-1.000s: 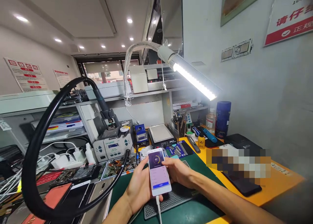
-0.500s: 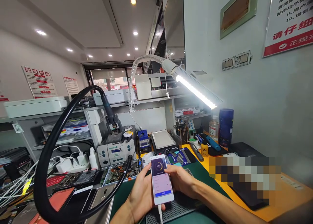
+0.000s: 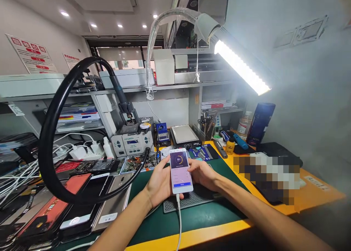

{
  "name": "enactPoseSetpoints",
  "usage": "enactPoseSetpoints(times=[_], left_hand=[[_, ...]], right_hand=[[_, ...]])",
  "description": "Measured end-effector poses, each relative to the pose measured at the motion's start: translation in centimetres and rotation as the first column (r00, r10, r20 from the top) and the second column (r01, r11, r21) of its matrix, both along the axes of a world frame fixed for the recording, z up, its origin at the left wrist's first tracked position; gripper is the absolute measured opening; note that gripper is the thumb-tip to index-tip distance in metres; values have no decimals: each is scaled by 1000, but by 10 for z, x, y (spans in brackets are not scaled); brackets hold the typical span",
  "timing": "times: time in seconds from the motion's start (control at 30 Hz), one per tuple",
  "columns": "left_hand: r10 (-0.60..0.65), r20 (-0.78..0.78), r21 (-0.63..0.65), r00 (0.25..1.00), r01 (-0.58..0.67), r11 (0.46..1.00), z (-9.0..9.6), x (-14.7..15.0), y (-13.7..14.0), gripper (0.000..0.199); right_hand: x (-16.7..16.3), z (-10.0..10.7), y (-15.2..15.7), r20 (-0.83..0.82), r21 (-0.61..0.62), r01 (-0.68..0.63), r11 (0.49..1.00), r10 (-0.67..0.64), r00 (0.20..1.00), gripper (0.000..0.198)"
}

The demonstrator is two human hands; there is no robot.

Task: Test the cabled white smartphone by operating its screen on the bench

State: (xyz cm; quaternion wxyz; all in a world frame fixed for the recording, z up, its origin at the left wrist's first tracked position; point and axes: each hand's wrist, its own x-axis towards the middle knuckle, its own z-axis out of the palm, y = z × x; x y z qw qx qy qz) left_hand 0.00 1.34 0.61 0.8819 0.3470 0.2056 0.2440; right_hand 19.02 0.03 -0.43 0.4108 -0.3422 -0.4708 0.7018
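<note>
Fingers of the left hand (image 3: 160, 183) stayed wrapped around the white smartphone (image 3: 180, 171), gripping its edge, while the right hand (image 3: 201, 174) curled against the other side, its fingers pressed to the phone's rim. The phone hung just above the grey mat (image 3: 192, 201) on the table (image 3: 170, 240), with its white cable (image 3: 179, 221) plugged in. Since a second earlier the dial on its screen had climbed from 45 to 50, and the view had tipped downward; charging looked to be advancing.

Bright desk lamp (image 3: 241, 66) glared from upper right, ceiling spots (image 3: 64, 14) glowed behind, wide-angle edges bent, right wall looked hazy, a patch was pixelated.
</note>
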Motion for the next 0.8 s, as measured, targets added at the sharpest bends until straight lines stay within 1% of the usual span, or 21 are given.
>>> enactPoseSetpoints(times=[0.27,0.4,0.53,0.7,0.8], left_hand=[[-4,22,10,1000,3,1000,1,-2,0,72],[19,43,9,999,-20,1000,3,-2,-1,69],[14,51,5,999,-14,1000,5,-2,-2,67],[17,50,9,999,-18,1000,4,-3,-2,70],[16,38,17,999,-17,1000,5,-3,-2,69]], right_hand=[[-1,7,-3,19,-18,29,999,-28,999,60],[-1,9,-4,5,-7,23,1000,-23,1000,56],[-1,8,-4,33,-16,56,998,-56,998,49],[-2,7,-5,67,47,43,998,-46,997,50],[-3,9,-6,69,55,41,998,-45,997,50]])
